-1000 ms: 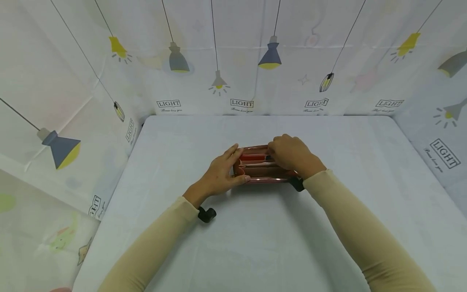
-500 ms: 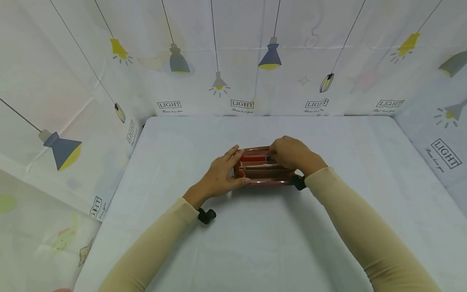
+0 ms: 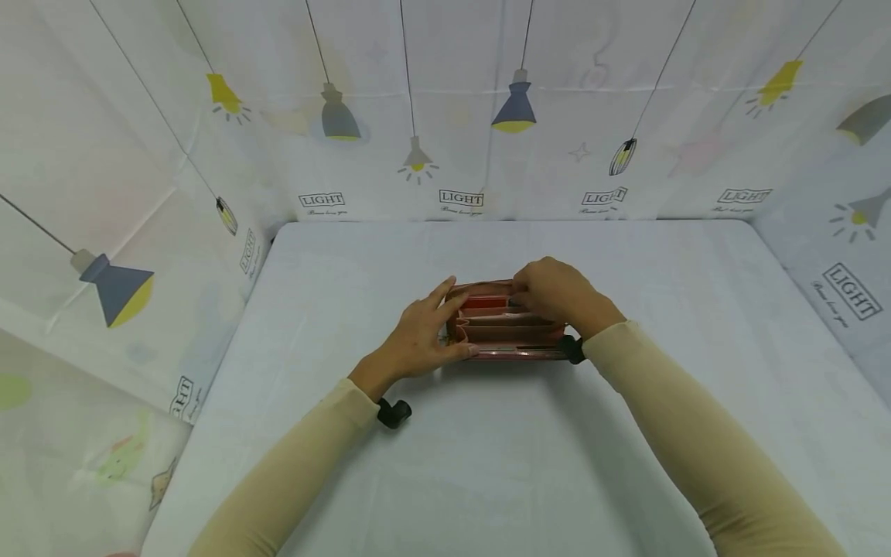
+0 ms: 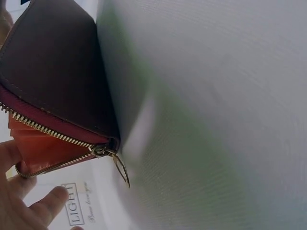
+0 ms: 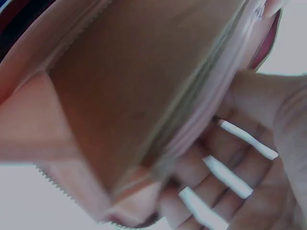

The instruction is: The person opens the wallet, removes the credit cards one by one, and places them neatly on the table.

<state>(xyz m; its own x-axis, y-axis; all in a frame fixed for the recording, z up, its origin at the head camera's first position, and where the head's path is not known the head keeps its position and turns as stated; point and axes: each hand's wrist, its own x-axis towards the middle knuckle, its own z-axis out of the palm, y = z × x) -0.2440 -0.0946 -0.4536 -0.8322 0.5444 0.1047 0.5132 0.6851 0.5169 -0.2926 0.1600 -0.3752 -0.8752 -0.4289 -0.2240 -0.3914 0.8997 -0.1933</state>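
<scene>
A brownish-pink zip-around wallet (image 3: 511,334) stands unzipped on the white table, its compartments facing up. My left hand (image 3: 416,334) holds its left end, thumb on the near edge and fingers spread toward the far edge. In the left wrist view, the brown cover of the wallet (image 4: 53,62), its brass zip teeth and the zip pull (image 4: 121,170) show. My right hand (image 3: 557,292) reaches into the far right part, fingertips hidden inside. The right wrist view has the right thumb and fingers (image 5: 192,167) around an inner divider. Something red (image 3: 485,302) lies in the far compartment.
The white table (image 3: 515,464) stretches around the wallet on all sides. Behind it hangs a pale cloth (image 3: 390,170) printed with lamps. A black wrist camera (image 3: 394,414) sits below the left wrist, and another (image 3: 572,349) is close to the wallet's right end.
The wallet's near edge has come slightly toward me, and its compartments spread a little wider. My right hand has shifted slightly right; the left hand has hardly moved.
</scene>
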